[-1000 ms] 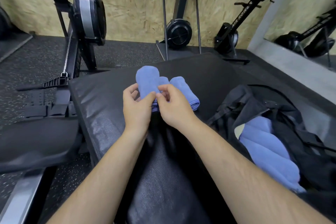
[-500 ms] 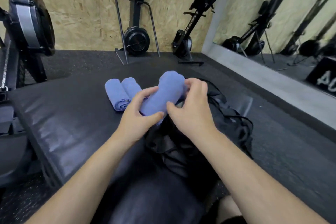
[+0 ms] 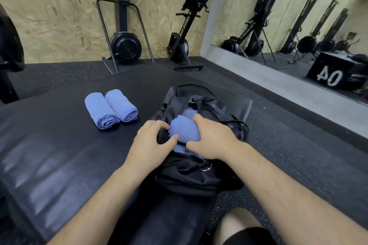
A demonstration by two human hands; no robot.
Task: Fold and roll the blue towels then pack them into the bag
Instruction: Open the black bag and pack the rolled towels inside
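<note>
A rolled blue towel (image 3: pixel 184 129) sits in the mouth of the open black bag (image 3: pixel 201 173), with more blue towel under and behind it inside. My left hand (image 3: pixel 153 141) holds its left end, thumb curled under it. My right hand (image 3: pixel 213 138) grips its right side from above. Two more rolled blue towels, one (image 3: pixel 99 110) beside the other (image 3: pixel 121 105), lie side by side on the black padded mat (image 3: pixel 49 145), left of the bag.
Rowing machines (image 3: pixel 125 45) stand against the wooden wall behind the mat. A wall mirror (image 3: pixel 298 16) runs along the right, reflecting a black box marked 40. Speckled rubber floor (image 3: pixel 298 145) lies right of the bag. My knee (image 3: pixel 245 228) shows at the bottom.
Both hands carried the rolled towel from the mat rightward and down into the bag's opening. The view swung right, so the two other rolls now lie to the left.
</note>
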